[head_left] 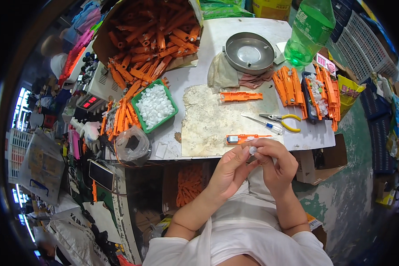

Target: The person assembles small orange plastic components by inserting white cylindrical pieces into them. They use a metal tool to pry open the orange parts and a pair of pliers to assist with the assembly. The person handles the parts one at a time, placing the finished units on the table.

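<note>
My left hand and my right hand meet just off the table's near edge. Between their fingertips they pinch a small round whitish piece; its finer details are too small to make out. Right beyond my fingers lies an orange plastic housing with a pale block at its left end. Farther up the stained work sheet rests another orange housing. A screwdriver and yellow-handled pliers lie to the right of the sheet's middle.
A green basket of white caps stands left, below a box heaped with orange housings. Behind are a metal bowl, rags and a green bottle. More housings and a dark tray sit right.
</note>
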The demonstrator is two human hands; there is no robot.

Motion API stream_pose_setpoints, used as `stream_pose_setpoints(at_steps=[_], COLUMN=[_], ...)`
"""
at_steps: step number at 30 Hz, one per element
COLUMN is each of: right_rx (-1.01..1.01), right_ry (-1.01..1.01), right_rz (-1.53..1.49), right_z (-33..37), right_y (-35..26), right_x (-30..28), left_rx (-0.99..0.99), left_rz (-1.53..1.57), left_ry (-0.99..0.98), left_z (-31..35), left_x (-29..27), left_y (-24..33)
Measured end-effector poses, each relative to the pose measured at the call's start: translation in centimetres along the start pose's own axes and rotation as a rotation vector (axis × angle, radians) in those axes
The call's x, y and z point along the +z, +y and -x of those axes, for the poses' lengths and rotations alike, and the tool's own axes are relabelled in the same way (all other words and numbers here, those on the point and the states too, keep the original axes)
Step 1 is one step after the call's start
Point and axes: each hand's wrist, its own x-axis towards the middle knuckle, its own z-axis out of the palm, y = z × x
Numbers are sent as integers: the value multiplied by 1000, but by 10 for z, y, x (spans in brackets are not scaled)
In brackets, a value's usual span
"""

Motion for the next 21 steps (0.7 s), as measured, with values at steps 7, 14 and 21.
stream_pose_setpoints(at_steps=[7, 14, 21], right_rx=[115, 755, 717], right_ry=[-131, -415, -317], right_rz=[-34, -495, -539], right_z=[-3, -19, 1], right_y=[-6, 12, 20], right_x=[-9, -11, -1], left_rx=[56, -65, 13], left_rz=[-266, -240, -126], left_ry=[27, 54, 114], left_z=[6, 12, 16], left_x=[-8, -21, -21], left_y=[2, 6, -3])
